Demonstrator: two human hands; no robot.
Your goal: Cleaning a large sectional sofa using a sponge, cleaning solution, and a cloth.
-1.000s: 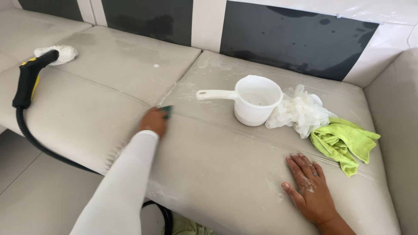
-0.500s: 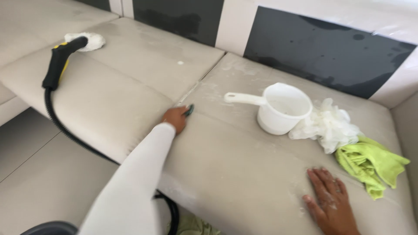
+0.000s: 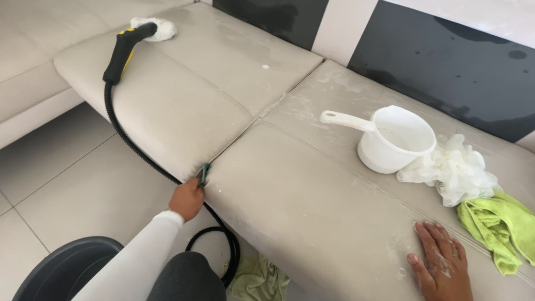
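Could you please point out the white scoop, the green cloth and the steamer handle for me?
white scoop (image 3: 397,139): head view, on its bowl wall.
green cloth (image 3: 499,226): head view, on its middle fold.
steamer handle (image 3: 120,53): head view, on the black grip.

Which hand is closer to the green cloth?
Right. The right hand lies flat on the cushion just beside the green cloth; the left hand is far off at the cushion gap.

A white handled scoop (image 3: 397,138) stands on the sofa cushion beside a crumpled white plastic bag (image 3: 457,170) and a lime-green cloth (image 3: 499,226). A black steam-cleaner handle (image 3: 123,47) lies on the far cushion.
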